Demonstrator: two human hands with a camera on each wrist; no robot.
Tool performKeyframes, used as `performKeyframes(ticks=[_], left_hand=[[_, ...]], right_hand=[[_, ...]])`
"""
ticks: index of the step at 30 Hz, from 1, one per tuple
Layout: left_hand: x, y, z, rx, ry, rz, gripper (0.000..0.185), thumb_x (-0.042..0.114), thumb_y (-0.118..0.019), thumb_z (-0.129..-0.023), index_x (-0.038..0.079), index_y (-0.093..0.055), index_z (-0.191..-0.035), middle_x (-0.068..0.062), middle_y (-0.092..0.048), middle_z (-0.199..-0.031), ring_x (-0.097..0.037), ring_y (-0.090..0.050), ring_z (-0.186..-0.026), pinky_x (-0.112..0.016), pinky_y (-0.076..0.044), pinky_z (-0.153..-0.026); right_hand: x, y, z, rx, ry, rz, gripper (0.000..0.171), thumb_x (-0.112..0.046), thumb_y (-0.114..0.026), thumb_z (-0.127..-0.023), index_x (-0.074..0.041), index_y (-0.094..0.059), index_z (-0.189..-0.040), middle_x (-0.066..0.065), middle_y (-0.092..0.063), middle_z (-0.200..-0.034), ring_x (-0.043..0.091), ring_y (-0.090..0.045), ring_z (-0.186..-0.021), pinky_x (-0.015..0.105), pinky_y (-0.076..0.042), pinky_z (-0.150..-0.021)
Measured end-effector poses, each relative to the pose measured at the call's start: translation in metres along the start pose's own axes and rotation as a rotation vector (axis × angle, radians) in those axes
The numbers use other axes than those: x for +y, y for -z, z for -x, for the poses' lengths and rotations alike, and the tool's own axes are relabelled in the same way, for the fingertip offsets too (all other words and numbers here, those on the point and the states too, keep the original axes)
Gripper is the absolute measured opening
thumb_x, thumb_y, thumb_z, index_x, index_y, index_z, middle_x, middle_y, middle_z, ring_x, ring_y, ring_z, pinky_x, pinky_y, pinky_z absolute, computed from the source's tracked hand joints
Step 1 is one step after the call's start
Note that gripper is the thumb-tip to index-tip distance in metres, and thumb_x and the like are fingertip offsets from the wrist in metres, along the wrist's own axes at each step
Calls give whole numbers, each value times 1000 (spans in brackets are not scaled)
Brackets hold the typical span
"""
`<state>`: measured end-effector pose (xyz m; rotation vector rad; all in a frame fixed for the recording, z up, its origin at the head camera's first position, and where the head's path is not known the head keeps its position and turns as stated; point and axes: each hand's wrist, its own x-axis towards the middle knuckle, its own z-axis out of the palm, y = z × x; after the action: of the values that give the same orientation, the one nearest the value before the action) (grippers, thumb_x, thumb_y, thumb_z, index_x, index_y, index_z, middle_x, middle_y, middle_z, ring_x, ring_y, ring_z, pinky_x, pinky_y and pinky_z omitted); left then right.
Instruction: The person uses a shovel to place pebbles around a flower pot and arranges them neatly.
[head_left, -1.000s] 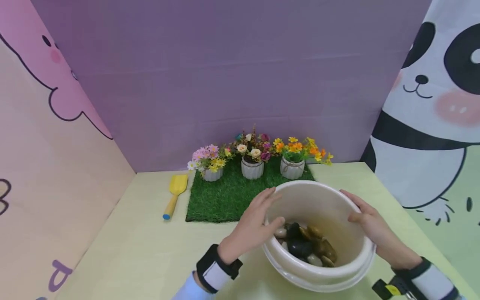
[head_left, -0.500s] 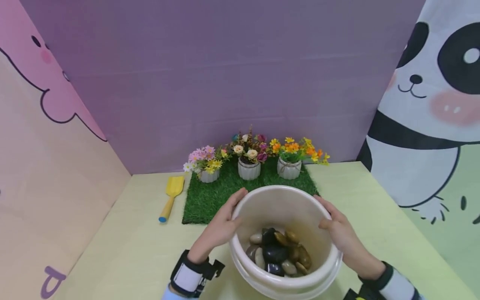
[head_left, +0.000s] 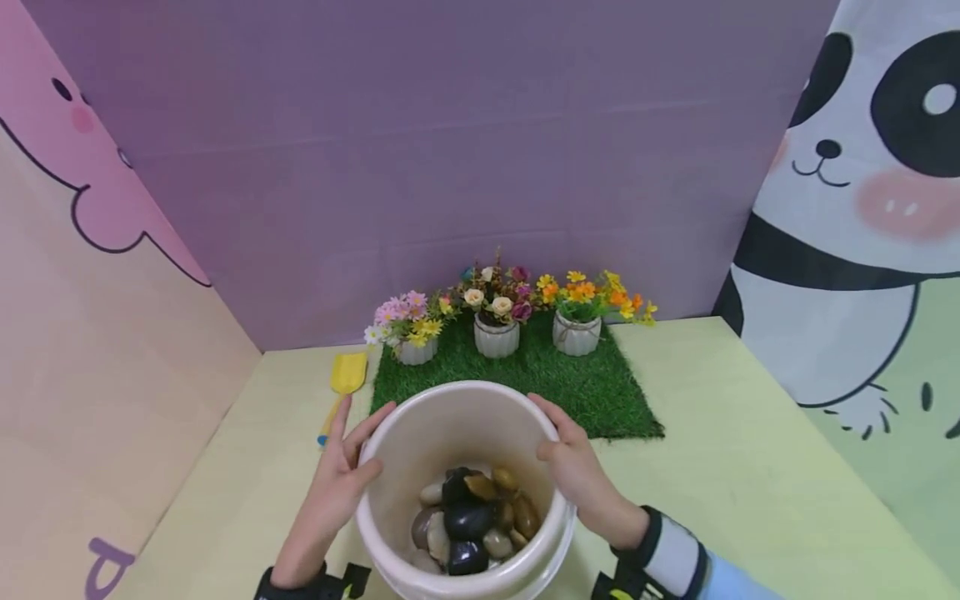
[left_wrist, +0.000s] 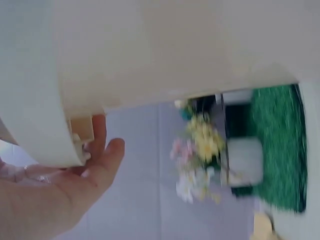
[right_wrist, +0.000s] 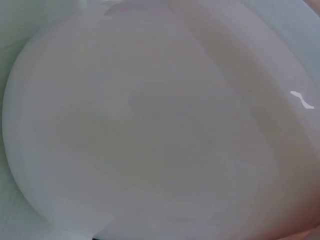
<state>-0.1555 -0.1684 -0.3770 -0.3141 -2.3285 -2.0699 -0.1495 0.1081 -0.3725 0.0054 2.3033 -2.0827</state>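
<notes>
A cream plastic bucket (head_left: 420, 433) sits low in the middle of the head view, with several black, brown and pale stones (head_left: 472, 521) in its bottom. My left hand (head_left: 341, 475) presses its palm against the bucket's left side, fingers straight and spread upward. My right hand (head_left: 573, 467) grips the right rim, thumb hooked inside and fingers along the outer wall. In the left wrist view the bucket wall (left_wrist: 150, 50) fills the top, with my left hand (left_wrist: 60, 200) flat beside it. The right wrist view shows only the bucket wall (right_wrist: 150, 125), close up.
A green grass mat (head_left: 585, 392) lies behind the bucket and bears three white flower pots (head_left: 415, 352), (head_left: 496, 337), (head_left: 576, 333). A yellow toy shovel (head_left: 343, 383) lies left of the mat. The pale yellow table (head_left: 750, 467) is boxed in by purple, pink and panda-print walls.
Both hands have carried the bucket leftward and nearer to me, from in front of the mat's right part to in front of its left corner.
</notes>
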Motion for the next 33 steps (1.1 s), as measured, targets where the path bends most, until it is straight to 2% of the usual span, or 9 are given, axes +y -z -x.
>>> performKeyframes(ticks=[3, 5, 7, 10, 16, 21, 27, 29, 33], left_hand=[[-4, 17, 6, 20, -23, 14, 99, -15, -49, -83, 8, 14, -156, 15, -52, -143, 10, -58, -112, -19, -56, -90], [-7, 28, 10, 29, -26, 21, 98, -15, -48, -85, 8, 14, -156, 28, -54, -133, 12, -57, -111, -15, -55, -90], [-11, 38, 15, 41, -19, 35, 97, -15, -47, -85, 9, 14, -156, 34, -55, -128, 12, -57, -112, -13, -54, -90], [-16, 53, 23, 56, -26, 65, 96, -16, -46, -87, 9, 16, -156, 32, -56, -129, 11, -58, -113, -10, -53, -89], [-28, 80, 31, 61, -118, 218, 93, -21, -40, -87, 5, 18, -155, 22, -61, -131, 5, -61, -115, -11, -55, -89], [-33, 100, 34, 54, -182, 332, 92, -24, -34, -86, 8, 19, -155, 15, -64, -131, 0, -63, -115, -14, -56, -90], [-35, 114, 35, 11, -232, 431, 91, -26, -28, -85, 7, 22, -154, 8, -64, -133, -7, -65, -115, -17, -57, -92], [-35, 114, 35, 4, -240, 415, 90, -26, -28, -85, 8, 17, -155, 8, -63, -134, -7, -65, -115, -17, -57, -92], [-35, 112, 37, 10, -257, 353, 83, -26, -28, -86, 17, -16, -155, 11, -62, -136, -4, -63, -116, -16, -56, -91]], right_hand=[[-1, -18, -3, -20, 22, -7, 76, 10, -42, -75, -2, -37, -150, 22, -39, -154, 42, -42, -137, 57, -35, -116], [-1, -29, -5, -46, 28, -19, 76, 10, -41, -76, -2, -36, -150, 22, -38, -155, 43, -40, -139, 59, -34, -117], [-1, -39, -7, -76, 33, -34, 75, 10, -40, -77, -1, -35, -151, 23, -36, -155, 44, -38, -140, 60, -33, -117], [-1, -54, -9, -119, 36, -51, 73, 11, -40, -79, -1, -34, -151, 24, -36, -155, 44, -37, -141, 61, -32, -118], [-3, -81, -17, -161, 61, -86, 72, 11, -39, -80, 0, -34, -151, 24, -37, -155, 43, -37, -140, 61, -31, -118], [-4, -104, -23, -172, 75, -112, 71, 11, -39, -80, -1, -35, -150, 23, -38, -154, 43, -39, -139, 60, -31, -119], [-6, -118, -26, -184, 72, -123, 71, 10, -39, -80, -3, -36, -150, 22, -38, -155, 41, -41, -139, 58, -32, -119], [-6, -118, -26, -188, 65, -124, 71, 10, -40, -81, -4, -36, -150, 21, -37, -155, 41, -40, -140, 58, -31, -119], [-6, -116, -25, -193, 52, -120, 70, 10, -40, -82, -5, -35, -151, 21, -36, -156, 42, -39, -140, 59, -32, -119]])
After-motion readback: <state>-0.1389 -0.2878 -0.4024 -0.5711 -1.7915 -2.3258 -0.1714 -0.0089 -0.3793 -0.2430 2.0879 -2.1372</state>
